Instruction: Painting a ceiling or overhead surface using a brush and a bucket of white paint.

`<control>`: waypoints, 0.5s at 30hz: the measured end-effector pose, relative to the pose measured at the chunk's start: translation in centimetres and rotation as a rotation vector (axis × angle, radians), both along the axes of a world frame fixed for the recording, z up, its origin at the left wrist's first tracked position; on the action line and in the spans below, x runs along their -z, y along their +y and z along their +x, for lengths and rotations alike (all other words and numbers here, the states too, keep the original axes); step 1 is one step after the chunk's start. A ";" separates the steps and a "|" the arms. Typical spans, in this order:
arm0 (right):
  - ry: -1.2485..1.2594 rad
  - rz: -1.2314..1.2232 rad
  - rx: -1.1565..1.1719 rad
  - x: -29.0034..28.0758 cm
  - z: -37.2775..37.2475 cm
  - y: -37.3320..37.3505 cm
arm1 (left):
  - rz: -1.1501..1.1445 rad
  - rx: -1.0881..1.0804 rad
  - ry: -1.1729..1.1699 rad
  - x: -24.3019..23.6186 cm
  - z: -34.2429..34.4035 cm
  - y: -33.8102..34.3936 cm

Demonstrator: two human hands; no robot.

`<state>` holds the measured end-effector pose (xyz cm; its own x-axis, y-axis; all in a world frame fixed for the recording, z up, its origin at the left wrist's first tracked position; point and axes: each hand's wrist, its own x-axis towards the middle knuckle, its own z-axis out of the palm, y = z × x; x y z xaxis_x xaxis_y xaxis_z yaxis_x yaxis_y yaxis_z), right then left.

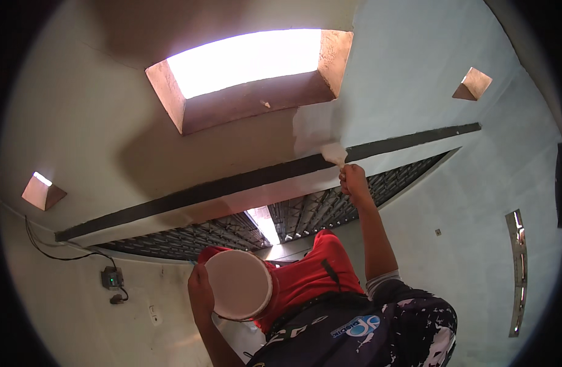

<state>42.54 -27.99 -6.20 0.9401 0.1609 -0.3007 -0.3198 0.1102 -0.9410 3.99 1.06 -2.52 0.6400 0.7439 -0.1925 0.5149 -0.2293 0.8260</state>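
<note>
My right hand [354, 182] is raised against the wall, its fingers closed around the handle of a wide, pale paintbrush [334, 153]. The brush head lies over the edge of a dark grey band [250, 180], just under a patch of fresh light paint [314, 127]. Low on the left, my left hand [200, 292] grips the side of a round white bucket [271, 292] in front of my red trousers. Smooth pale paint [237, 282] shows inside the bucket; how deep it is I cannot tell.
A bright window opening [250, 64] sits above the band. Below it spans a dark metal grille [195, 237]. Small square openings are at left [44, 191] and right [473, 84]. A black cable [67, 258] runs to a box with a green light [111, 277]. A narrow mirror-like strip [518, 272] hangs at right.
</note>
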 end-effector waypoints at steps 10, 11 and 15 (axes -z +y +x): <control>0.004 -0.134 0.015 3.2 1.6 1.9 | -0.014 0.024 -0.044 0.3 -0.4 -0.1; 0.005 -0.136 0.018 3.0 2.0 1.8 | -0.017 0.019 -0.045 0.3 -0.3 -0.2; 0.022 -0.039 -0.027 2.4 2.3 1.2 | -0.025 0.040 -0.023 -0.1 0.2 0.0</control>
